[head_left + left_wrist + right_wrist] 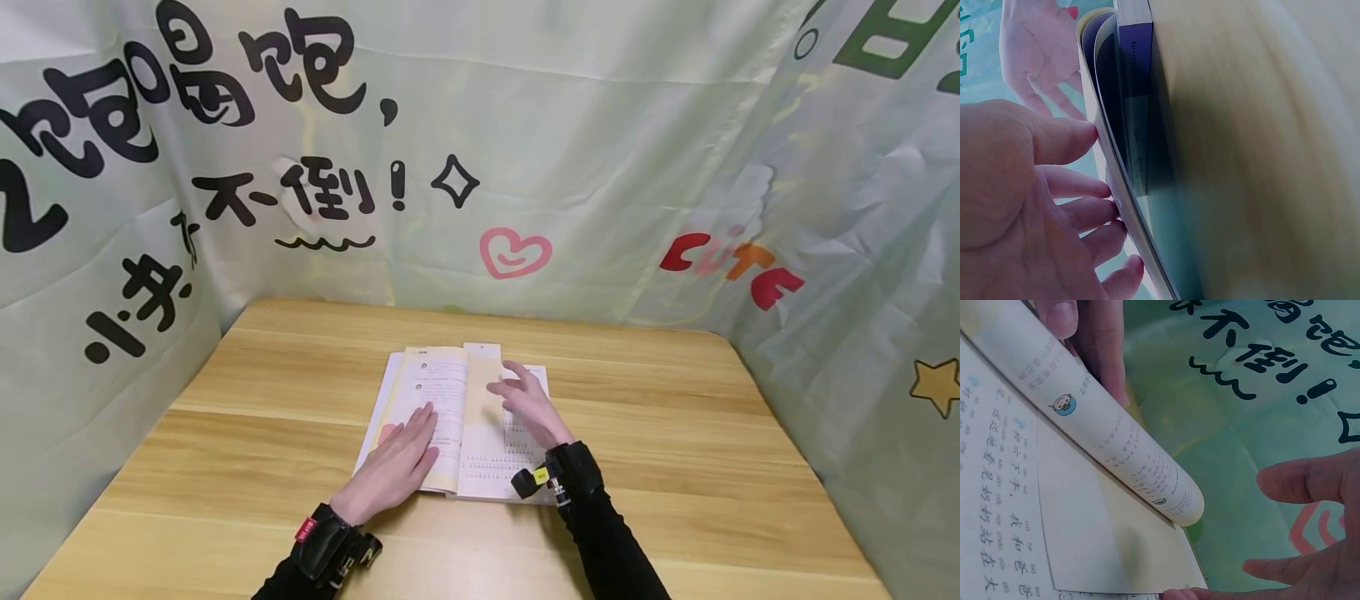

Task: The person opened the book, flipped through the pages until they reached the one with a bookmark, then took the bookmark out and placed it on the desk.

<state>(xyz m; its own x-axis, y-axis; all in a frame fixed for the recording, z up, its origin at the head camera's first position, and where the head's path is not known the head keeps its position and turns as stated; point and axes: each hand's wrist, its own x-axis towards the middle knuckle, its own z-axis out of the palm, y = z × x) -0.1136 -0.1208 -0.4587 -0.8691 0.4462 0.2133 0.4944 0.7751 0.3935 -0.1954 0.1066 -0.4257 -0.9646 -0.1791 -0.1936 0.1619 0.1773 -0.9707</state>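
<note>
An open book lies on the table, with printed text on its pages. My left hand rests with straight fingers on the left page; in the left wrist view its fingertips touch the raised pages, which bow upward. Along the inner side of the right page lies a cream bookmark-like card, its pale top end sticking out past the book. Over the right page, beside the card, hovers my right hand with fingers apart. One of its fingertips is at the card's edge in the right wrist view.
The book sits mid-way on a wooden table. Printed fabric curtains with dark characters and a pink heart hang behind the table and at both sides.
</note>
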